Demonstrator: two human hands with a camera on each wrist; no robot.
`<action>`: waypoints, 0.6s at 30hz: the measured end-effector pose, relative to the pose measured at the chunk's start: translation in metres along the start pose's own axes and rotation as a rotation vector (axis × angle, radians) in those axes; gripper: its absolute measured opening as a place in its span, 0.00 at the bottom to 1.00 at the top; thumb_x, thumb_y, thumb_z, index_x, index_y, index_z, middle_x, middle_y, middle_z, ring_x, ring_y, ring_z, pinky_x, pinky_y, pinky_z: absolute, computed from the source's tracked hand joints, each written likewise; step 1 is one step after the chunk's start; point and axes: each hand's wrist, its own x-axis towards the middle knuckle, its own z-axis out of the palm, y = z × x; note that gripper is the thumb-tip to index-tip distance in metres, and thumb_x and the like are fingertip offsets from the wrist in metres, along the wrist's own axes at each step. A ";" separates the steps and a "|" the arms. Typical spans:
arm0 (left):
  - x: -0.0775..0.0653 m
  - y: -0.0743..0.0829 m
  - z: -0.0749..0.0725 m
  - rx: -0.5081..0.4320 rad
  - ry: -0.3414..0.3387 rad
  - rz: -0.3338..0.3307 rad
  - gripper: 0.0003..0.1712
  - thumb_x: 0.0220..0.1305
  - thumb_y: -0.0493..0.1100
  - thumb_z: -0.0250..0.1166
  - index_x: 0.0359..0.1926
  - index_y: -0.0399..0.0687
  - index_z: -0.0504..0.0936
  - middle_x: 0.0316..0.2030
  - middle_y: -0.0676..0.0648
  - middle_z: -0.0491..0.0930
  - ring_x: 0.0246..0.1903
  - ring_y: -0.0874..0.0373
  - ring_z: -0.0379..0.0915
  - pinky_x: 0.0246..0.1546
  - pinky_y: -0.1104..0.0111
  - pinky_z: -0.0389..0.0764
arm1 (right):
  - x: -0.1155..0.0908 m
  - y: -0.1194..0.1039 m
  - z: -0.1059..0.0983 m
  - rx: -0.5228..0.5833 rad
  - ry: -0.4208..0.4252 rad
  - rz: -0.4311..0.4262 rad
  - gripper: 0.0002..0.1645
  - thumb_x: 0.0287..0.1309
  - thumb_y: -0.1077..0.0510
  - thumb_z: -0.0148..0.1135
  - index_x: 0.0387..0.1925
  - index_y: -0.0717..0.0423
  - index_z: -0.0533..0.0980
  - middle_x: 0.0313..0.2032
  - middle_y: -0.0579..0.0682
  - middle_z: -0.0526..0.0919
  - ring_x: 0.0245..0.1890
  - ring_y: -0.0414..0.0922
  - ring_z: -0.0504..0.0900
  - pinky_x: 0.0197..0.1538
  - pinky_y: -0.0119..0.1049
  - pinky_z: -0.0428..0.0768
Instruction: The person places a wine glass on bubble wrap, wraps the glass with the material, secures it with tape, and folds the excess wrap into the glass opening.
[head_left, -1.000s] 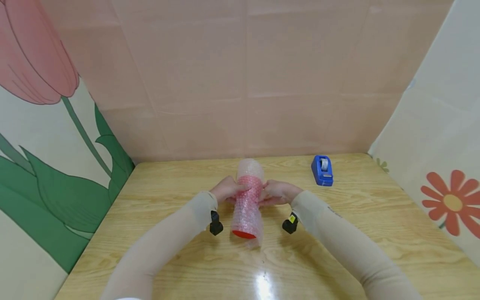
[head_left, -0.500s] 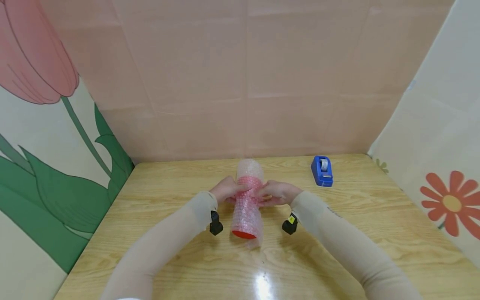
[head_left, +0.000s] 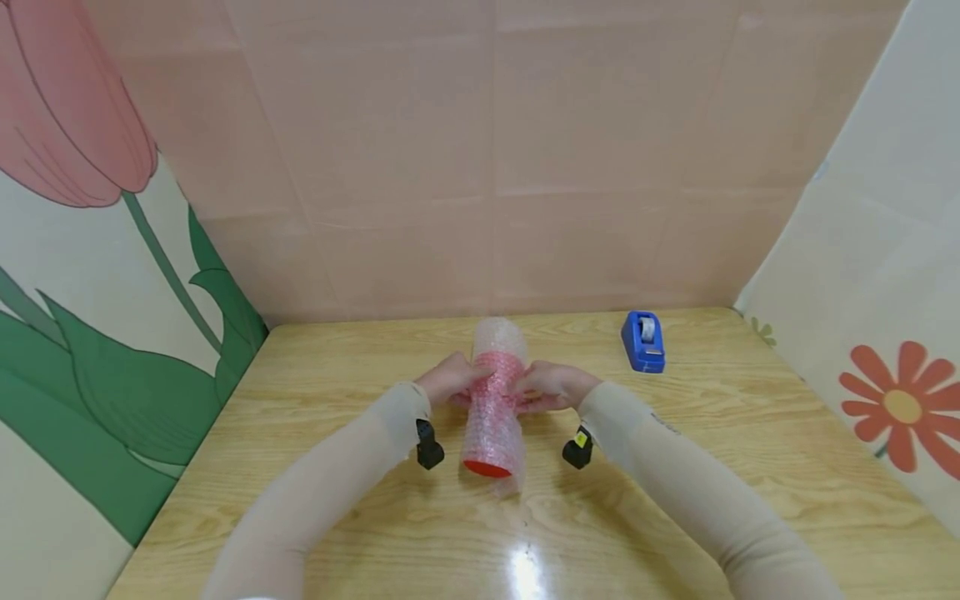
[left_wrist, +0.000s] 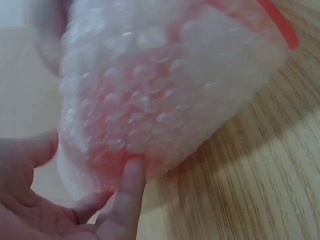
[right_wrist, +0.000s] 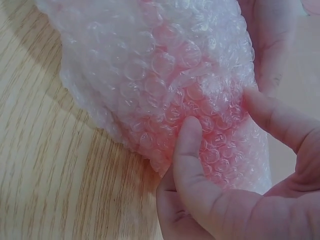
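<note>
A long roll-shaped bundle of bubble wrap [head_left: 493, 433] lies on the wooden table, its length pointing away from me. Pink-red shows through its middle, and a flat red end peeks out at the near side; what is inside stays hidden. My left hand [head_left: 450, 379] grips the bundle from the left, thumb over the top. From the right, my right hand [head_left: 553, 385] holds it with thumb and fingers curved against the wrap. The left wrist view shows fingertips [left_wrist: 131, 172] pressed to the bubbles [left_wrist: 135, 110]; the right wrist view shows fingers [right_wrist: 189, 135] and thumb on the wrap [right_wrist: 150, 90].
A blue tape dispenser [head_left: 643, 342] with a roll of clear tape stands at the back right of the table [head_left: 375, 525]. A pink sheet [head_left: 480, 167] hangs behind the table. Printed panels flank both sides, a tulip [head_left: 82, 108] left and a flower [head_left: 903, 406] right.
Both hands stay at the middle of the bundle. The right hand's fingers have shifted slightly inward over the wrap. The bundle and the tape dispenser keep their places.
</note>
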 end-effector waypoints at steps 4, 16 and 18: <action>0.005 -0.002 -0.005 -0.053 -0.006 -0.060 0.18 0.71 0.46 0.48 0.46 0.32 0.69 0.34 0.38 0.75 0.29 0.52 0.74 0.35 0.62 0.81 | -0.001 -0.001 0.000 0.000 0.001 0.010 0.09 0.57 0.70 0.54 0.41 0.68 0.67 0.41 0.57 0.71 0.38 0.47 0.75 0.50 0.40 0.77; 0.001 -0.010 -0.013 -0.114 -0.034 -0.051 0.11 0.67 0.38 0.55 0.41 0.31 0.76 0.34 0.39 0.78 0.31 0.53 0.77 0.41 0.61 0.80 | -0.002 -0.002 0.002 -0.004 0.013 0.022 0.12 0.56 0.71 0.55 0.42 0.69 0.67 0.41 0.58 0.71 0.38 0.48 0.74 0.50 0.40 0.77; 0.002 -0.011 -0.013 -0.112 -0.026 -0.060 0.12 0.67 0.39 0.55 0.41 0.31 0.77 0.34 0.40 0.78 0.31 0.53 0.77 0.41 0.61 0.80 | -0.002 -0.002 0.002 -0.006 0.009 0.019 0.10 0.56 0.71 0.55 0.40 0.68 0.67 0.40 0.57 0.71 0.38 0.47 0.74 0.50 0.39 0.77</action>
